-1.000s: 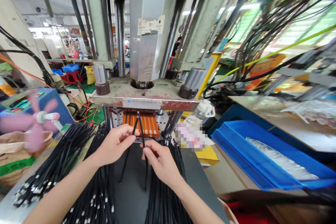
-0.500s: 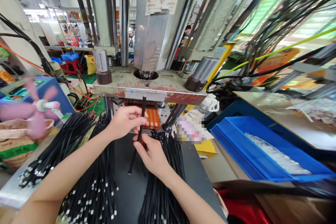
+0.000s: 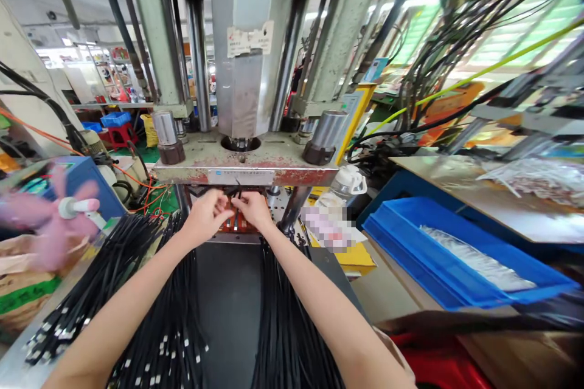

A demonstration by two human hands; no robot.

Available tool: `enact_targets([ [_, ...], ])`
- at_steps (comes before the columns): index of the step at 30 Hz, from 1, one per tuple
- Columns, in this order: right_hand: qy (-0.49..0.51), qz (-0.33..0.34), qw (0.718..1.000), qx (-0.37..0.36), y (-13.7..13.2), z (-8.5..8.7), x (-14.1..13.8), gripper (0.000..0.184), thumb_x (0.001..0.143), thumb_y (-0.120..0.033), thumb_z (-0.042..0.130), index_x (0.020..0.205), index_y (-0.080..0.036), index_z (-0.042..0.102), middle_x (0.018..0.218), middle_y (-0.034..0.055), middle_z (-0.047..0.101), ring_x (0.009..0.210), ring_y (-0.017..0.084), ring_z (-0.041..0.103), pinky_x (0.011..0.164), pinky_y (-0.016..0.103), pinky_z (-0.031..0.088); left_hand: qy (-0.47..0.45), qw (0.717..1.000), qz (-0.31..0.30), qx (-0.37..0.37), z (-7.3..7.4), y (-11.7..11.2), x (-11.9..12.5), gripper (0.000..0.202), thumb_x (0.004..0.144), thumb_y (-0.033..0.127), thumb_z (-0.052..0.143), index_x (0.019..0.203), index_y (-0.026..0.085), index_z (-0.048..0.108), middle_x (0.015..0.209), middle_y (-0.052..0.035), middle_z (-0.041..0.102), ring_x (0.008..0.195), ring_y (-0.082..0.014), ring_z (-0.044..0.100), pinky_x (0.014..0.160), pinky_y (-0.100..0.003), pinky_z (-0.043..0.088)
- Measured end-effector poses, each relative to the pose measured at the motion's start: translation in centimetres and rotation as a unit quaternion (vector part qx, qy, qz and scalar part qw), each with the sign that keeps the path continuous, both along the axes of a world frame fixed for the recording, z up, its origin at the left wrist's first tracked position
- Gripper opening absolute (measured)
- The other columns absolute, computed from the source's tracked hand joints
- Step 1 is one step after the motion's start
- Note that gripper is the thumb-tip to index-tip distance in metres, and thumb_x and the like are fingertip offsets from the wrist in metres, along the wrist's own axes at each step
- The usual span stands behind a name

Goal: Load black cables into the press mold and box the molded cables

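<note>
Both hands are over the copper-coloured mould (image 3: 247,225) under the press plate. My right hand (image 3: 253,209) pinches a thin black cable (image 3: 238,189) between thumb and fingers, its end poking up in front of the plate. My left hand (image 3: 207,217) is just to the left, fingers curled round the same dark cable, though the grip is partly hidden. Black cables with silvery ends (image 3: 164,328) lie in bundles on the left. Another bundle of black cables (image 3: 285,316) runs under my right forearm.
The press plate (image 3: 292,176) spans the space just above my hands, between steel columns. A pink fan (image 3: 68,208) spins at left. On the right are a blue tray (image 3: 410,255) with pale pieces, a clear jug (image 3: 349,181) and a yellow box (image 3: 358,260).
Both hands have moved forward with the black cable, from above the dark table to the mould. The cable was held upright before; now mostly its upper end shows. The view has shifted slightly.
</note>
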State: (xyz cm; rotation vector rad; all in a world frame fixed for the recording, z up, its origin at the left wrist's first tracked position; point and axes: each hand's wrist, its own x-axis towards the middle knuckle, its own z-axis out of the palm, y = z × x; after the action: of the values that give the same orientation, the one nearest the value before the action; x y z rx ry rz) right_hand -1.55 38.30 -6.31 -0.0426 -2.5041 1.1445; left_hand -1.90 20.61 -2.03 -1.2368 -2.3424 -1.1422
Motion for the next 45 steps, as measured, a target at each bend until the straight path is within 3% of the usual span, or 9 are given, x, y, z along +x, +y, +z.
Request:
enact_targets([
  [5,-0.017,0.021,0.998,0.049,0.1,0.0,-0.1,0.017,0.083,-0.023,0.059,0.072,-0.02,0.07,0.063,-0.0005,0.068,0.064,0.015,0.062,0.064,0.022,0.04,0.108,0.951,-0.128,-0.261,-4.5,-2.4,-0.6,0.039,0.092,0.024,0.049,0.131,0.021,0.051,0.139,-0.01,0.053,0.132,-0.0196,0.045,0.113,-0.043,0.033],
  [10,-0.029,0.038,0.993,0.107,0.5,-0.2,-0.3,0.015,0.082,-0.015,0.062,0.088,-0.022,0.074,0.088,0.0015,0.074,0.084,0.016,0.067,0.079,0.023,0.044,0.167,0.925,-0.106,-0.325,-3.9,-2.1,-0.5,0.055,0.091,0.041,0.052,0.14,0.02,0.042,0.144,-0.0121,0.047,0.134,-0.0224,0.043,0.117,-0.048,0.021],
  [16,-0.072,-0.06,0.977,0.191,0.7,0.1,-1.5,0.017,0.086,-0.034,0.062,0.095,-0.024,0.073,0.106,0.0066,0.071,0.103,0.021,0.061,0.087,0.031,0.042,0.187,0.899,-0.038,-0.394,-3.4,-0.2,1.0,0.073,0.09,0.06,0.04,0.143,0.009,0.039,0.147,-0.0214,0.039,0.139,-0.03,0.034,0.117,-0.054,0.007],
  [23,-0.126,-0.118,0.962,0.21,0.9,0.3,-3.0,0.029,0.092,-0.04,0.052,0.101,-0.019,0.068,0.107,0.0121,0.069,0.104,0.025,0.059,0.088,0.037,0.04,0.11,0.903,-0.05,-0.412,-3.2,1.3,-1.8,0.067,0.095,0.054,0.024,0.148,0.014,0.028,0.154,-0.0145,0.027,0.144,-0.0246,0.025,0.117,-0.052,0.007],
  [30,-0.097,-0.084,0.967,0.219,0.3,-0.3,0.4,0.021,0.09,-0.036,0.053,0.092,-0.019,0.066,0.096,0.0102,0.067,0.098,0.024,0.06,0.085,0.037,0.038,-0.051,0.919,0.028,-0.39,-2.3,5.6,-9.1,0.057,0.097,0.046,0.019,0.141,0.019,0.043,0.15,-0.0085,0.04,0.138,-0.0226,0.037,0.113,-0.041,0.025],
  [35,-0.11,-0.103,0.964,0.22,0.2,0.2,-0.3,0.024,0.086,-0.041,0.059,0.089,-0.018,0.066,0.098,0.0113,0.067,0.095,0.026,0.061,0.081,0.036,0.04,-0.054,0.929,0.041,-0.363,-2.2,7.7,-10.3,0.051,0.097,0.04,0.023,0.134,0.019,0.051,0.14,-0.0096,0.052,0.131,-0.0219,0.045,0.108,-0.037,0.032],
  [38,-0.056,-0.082,0.975,0.2,1.5,0.1,1.1,0.02,0.088,-0.035,0.058,0.095,-0.017,0.064,0.099,0.0099,0.067,0.096,0.022,0.061,0.081,0.031,0.042,-0.035,0.938,0.03,-0.342,-2.3,5.7,-8.4,0.054,0.098,0.04,0.017,0.136,0.017,0.047,0.14,-0.0097,0.052,0.13,-0.0207,0.046,0.107,-0.036,0.033],
  [41,-0.05,-0.105,0.966,0.229,3.7,-1.4,6.1,0.025,0.094,-0.036,0.048,0.096,-0.015,0.063,0.092,0.0095,0.068,0.086,0.02,0.064,0.075,0.028,0.043,0.038,0.956,0.033,-0.289,-3.6,0.5,-4.8,0.052,0.097,0.043,0.022,0.134,0.017,0.049,0.138,-0.0101,0.053,0.127,-0.0204,0.048,0.106,-0.033,0.035],
  [45,-0.253,-0.16,0.887,0.352,5.5,-4.4,13.3,0.04,0.095,-0.045,0.043,0.083,-0.014,0.065,0.082,0.0155,0.069,0.074,0.029,0.068,0.061,0.033,0.041,0.055,0.9,0.294,-0.316,-6.5,-7.8,-1.6,0.045,0.092,0.047,0.036,0.1,0.014,0.065,0.1,-0.0178,0.068,0.097,-0.0315,0.064,0.082,-0.04,0.045],
])
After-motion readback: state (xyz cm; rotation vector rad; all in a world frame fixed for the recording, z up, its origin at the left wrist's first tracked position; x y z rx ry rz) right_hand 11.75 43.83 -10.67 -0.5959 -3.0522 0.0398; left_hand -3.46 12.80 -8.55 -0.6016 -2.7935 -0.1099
